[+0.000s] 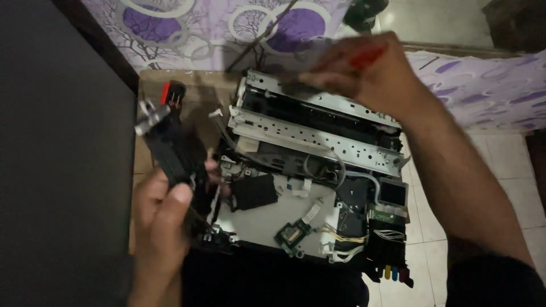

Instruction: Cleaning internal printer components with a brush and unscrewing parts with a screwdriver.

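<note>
Wooden table (pixel 149 85) bears opened printer (pixel 307 182); left hand (pixel 159 227) fingers clamp black part (pixel 173 150), right hand (pixel 364 71) fingers grip screwdriver (pixel 364 55)

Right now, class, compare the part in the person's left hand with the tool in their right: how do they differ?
The long black printer part in the left hand is lifted clear at the opened printer's left edge; the red-handled screwdriver in the right hand hangs over the metal rail. The part is mostly visible; the screwdriver is blurred and mostly covered. Both are gripped.

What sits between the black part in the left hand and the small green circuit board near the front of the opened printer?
In the head view, between the long black part and the green circuit board lies a black block on the printer's pale base plate.
</note>
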